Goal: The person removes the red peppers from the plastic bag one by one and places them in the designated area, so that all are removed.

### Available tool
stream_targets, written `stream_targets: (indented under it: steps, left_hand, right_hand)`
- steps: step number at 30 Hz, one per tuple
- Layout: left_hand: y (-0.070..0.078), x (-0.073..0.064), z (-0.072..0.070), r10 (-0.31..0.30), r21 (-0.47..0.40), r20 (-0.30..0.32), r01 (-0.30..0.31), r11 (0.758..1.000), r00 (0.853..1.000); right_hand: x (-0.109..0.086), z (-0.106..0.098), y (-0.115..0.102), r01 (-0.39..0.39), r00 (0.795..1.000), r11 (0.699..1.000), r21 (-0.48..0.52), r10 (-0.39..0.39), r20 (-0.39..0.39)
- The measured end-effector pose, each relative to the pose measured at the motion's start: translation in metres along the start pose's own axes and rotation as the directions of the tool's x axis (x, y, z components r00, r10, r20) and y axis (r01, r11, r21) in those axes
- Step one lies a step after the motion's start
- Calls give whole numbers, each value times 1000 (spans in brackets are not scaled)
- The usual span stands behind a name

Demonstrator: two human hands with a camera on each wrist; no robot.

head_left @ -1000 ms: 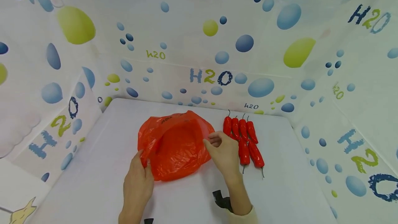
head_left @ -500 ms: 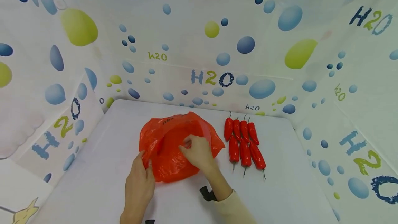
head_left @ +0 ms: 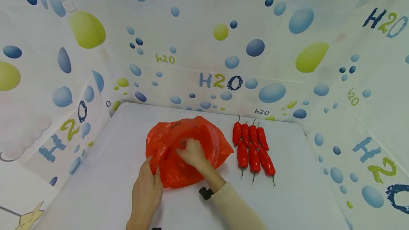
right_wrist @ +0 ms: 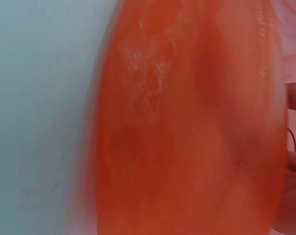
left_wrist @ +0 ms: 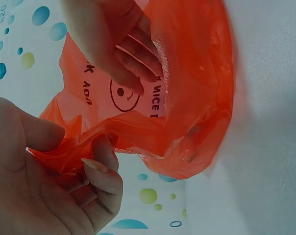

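An orange-red plastic bag [head_left: 157, 141] with black print lies with its mouth open on the white table. My left hand [head_left: 147, 191] grips the left edge of its rim; in the left wrist view the thumb and curled fingers pinch the film. Inside the mouth is my right hand [head_left: 193, 153], its fingers [left_wrist: 135, 58] loosely extended over the printed inner side, with nothing seen between them. The bag's wall hides part of that hand in the right wrist view. To the right of the bag, several red chili peppers [head_left: 254, 159] lie in two rows, stems outward.
The white table [head_left: 297, 187] is bordered at the back and sides by a white sheet [head_left: 185, 63] with blue and green drops. A black wrist-camera mount [head_left: 206, 193] sits beneath the right wrist.
My right hand has moved left from the bag's right rim into its mouth, uncovering a front-row pepper. The right rim now spreads farther right. My left hand keeps its grip.
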State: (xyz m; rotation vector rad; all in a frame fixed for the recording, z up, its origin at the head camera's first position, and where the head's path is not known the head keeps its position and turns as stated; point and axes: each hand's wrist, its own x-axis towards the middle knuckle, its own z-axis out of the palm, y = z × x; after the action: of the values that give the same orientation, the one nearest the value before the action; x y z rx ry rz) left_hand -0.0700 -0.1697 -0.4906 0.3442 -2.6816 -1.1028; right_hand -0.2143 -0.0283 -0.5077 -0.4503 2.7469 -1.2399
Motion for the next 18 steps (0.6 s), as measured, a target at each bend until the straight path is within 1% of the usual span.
stream_targets:
  steps: [5, 10, 15, 18]
  left_hand:
    - [-1, 0, 0, 9, -2, -2, -9, 1000, 1000]
    - [-1, -2, 2, 28, 2, -24, -28, 1000, 999]
    - [-1, -3, 3, 39, -10, -43, -39, 999, 998]
    - [-1, -4, 4, 41, -10, -43, -41, 999, 998]
  right_hand:
    - [7, 11, -6, 7, 1000, 1000, 28, -7, 0]
    - [12, 23, -9, -37, 999, 999, 36, 36, 23]
    - [15, 36, -7, -75, 997, 997, -19, 75, 7]
    - [17, 44, -6, -115, 993, 993, -19, 115, 9]
